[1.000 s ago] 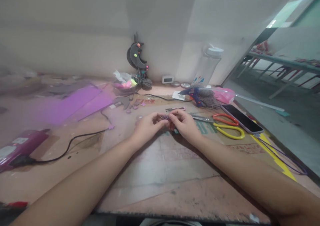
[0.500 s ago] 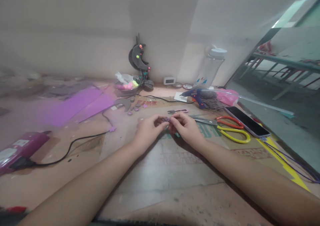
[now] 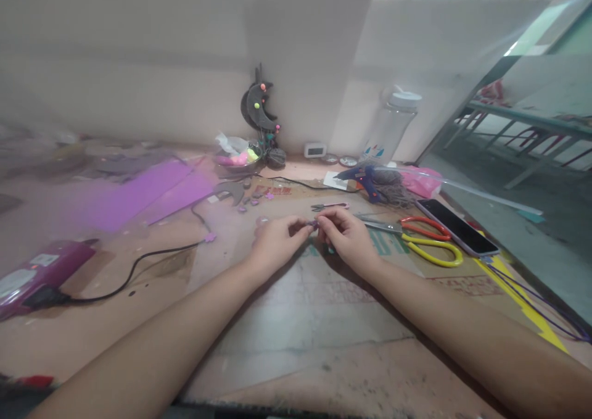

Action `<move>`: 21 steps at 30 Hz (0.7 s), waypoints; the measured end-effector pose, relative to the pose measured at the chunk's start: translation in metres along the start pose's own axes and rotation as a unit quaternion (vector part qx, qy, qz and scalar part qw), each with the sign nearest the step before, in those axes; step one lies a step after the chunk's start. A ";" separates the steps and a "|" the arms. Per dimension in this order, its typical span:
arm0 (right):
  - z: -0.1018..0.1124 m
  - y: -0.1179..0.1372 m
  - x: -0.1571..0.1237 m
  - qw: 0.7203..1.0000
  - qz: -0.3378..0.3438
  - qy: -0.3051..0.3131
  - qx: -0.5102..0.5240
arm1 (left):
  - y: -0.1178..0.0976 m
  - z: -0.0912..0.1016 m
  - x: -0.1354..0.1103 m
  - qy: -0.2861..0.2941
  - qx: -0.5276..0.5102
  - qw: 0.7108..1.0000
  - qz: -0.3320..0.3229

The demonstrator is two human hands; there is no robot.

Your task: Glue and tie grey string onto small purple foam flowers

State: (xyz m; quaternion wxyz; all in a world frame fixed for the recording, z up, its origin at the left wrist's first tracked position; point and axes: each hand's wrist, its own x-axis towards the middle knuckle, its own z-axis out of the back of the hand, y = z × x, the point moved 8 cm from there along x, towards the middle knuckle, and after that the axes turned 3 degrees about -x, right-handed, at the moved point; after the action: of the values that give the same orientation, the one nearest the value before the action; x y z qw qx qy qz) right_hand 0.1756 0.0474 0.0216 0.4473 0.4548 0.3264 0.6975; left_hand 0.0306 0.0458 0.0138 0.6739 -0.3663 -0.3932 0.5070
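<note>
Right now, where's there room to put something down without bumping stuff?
Between the left forearm and right forearm, the near part of the table looks bare except for a flat sheet. Another patch lies between the black cord and left forearm, with a few dark specks. Past the right hand it's crowded: scissors, phone, glue gun, yarn.

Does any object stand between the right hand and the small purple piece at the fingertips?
Nothing visible does: the right hand and left hand meet at the purple piece; the small snips lie beyond the hands, not in between.
</note>
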 end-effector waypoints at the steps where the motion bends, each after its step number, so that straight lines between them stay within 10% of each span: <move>1: -0.001 0.000 0.000 1.000 0.001 0.002 -0.002 | 0.001 -0.001 0.000 0.003 -0.002 1.000 -0.003; 21: -0.004 0.000 0.000 1.000 0.009 0.009 -0.027 | -0.001 -0.006 -0.001 0.036 -0.015 0.998 -0.039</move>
State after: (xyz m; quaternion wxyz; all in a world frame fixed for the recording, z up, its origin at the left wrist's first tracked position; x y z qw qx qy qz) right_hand 0.1721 0.0472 0.0198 0.4500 0.4393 0.3075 0.7142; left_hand 0.0367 0.0441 0.0118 0.7014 -0.3787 -0.3899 0.4611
